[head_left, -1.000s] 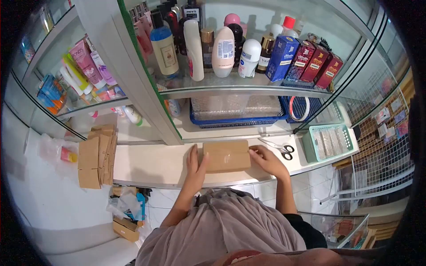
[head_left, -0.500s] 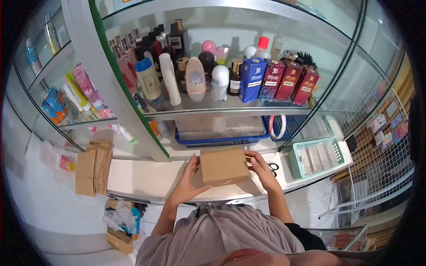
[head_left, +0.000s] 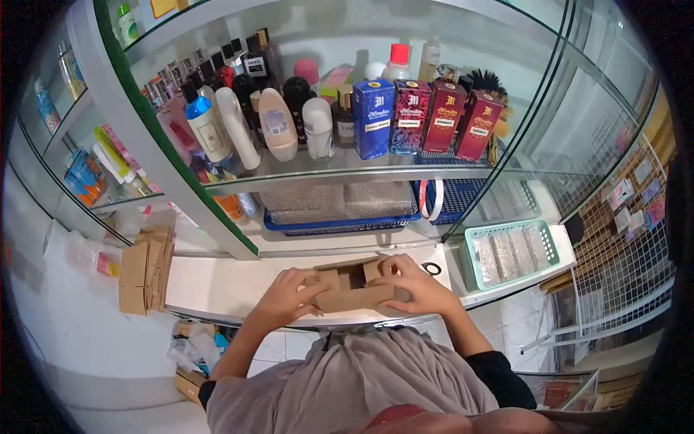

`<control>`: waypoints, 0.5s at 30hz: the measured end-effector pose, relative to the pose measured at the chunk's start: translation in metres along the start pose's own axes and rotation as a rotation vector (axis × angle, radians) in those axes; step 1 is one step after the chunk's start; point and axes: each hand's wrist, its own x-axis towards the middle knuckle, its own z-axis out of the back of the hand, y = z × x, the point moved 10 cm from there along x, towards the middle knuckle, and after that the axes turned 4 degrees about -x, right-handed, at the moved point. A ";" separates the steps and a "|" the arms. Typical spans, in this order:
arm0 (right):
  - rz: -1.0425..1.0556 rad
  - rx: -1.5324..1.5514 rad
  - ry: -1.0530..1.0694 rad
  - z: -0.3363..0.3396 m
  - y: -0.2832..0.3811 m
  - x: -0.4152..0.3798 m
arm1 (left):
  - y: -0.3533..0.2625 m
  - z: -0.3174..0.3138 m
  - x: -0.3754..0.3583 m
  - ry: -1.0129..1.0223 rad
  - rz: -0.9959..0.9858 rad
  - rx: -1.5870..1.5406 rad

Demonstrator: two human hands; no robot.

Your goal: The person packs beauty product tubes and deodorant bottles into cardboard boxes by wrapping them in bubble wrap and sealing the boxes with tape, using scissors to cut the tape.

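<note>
A small brown cardboard box (head_left: 354, 298) stands on the white counter (head_left: 217, 283) before me, its top flaps partly raised and a dark gap showing inside. My left hand (head_left: 285, 295) grips the box's left side and flap, fingers bent over the edge. On the right side, my right hand (head_left: 418, 286) pinches the flap and wall between thumb and fingers. Just behind that hand lies a black scissors handle (head_left: 431, 268), its blades not visible. What the box contains cannot be made out.
Flattened cardboard boxes (head_left: 144, 271) lean at the left. A mint basket (head_left: 510, 257) with bubble-wrapped packs stands right. Behind are a blue basket (head_left: 340, 226) and a glass shelf (head_left: 347, 176) with bottles and a blue perfume box (head_left: 373, 119).
The closed box top has come open, with its flaps now raised. Both hands have moved from the box's sides onto its flaps, and the view has shifted slightly.
</note>
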 end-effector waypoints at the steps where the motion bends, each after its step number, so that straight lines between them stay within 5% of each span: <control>1: -0.049 -0.030 0.057 -0.002 0.001 0.003 | -0.004 0.005 0.005 0.028 0.011 -0.038; 5: -0.082 -0.162 0.175 -0.005 0.008 0.017 | -0.011 -0.001 0.025 0.346 0.202 0.110; 15: -0.181 0.116 0.065 0.007 -0.003 0.003 | -0.017 0.016 0.011 -0.044 0.178 -0.114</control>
